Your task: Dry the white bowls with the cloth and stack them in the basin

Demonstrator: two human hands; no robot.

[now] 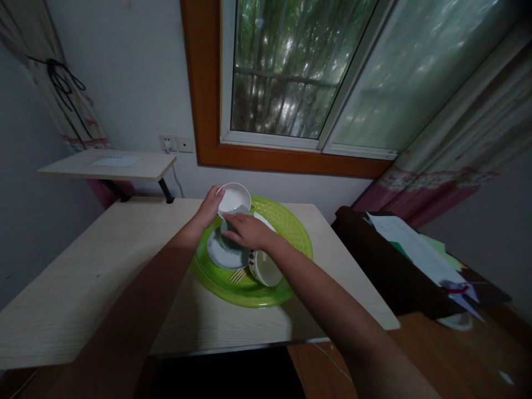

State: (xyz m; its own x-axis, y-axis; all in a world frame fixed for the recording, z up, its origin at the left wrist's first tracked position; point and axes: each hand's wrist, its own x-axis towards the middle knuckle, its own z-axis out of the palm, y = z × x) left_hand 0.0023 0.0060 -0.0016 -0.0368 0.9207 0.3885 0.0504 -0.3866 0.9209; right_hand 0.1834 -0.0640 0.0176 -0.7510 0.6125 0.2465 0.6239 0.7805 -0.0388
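My left hand [210, 208] grips the rim of a white bowl [233, 195], which is tilted above a green tray [293, 221]. My right hand [248, 230] is at the bowl's near side, its fingers over a thin grey piece that looks like a cloth [226, 228]; part of it reaches into the bowl. Below the hands a white plate [224, 256] lies on the tray. A patterned white bowl [266, 270] rests tipped beside it, under my right wrist. Several light-coloured utensil ends [238, 275] stick out near that bowl. Another white dish [265, 220] is partly hidden behind my right hand.
The tray stands on a pale wooden table [124, 260]. A small raised shelf [112, 164] with a paper on it is at the back left. Behind are a wall socket [177, 144] and a window [286, 83]. Papers lie on a dark brown piece of furniture [374, 260] at the right.
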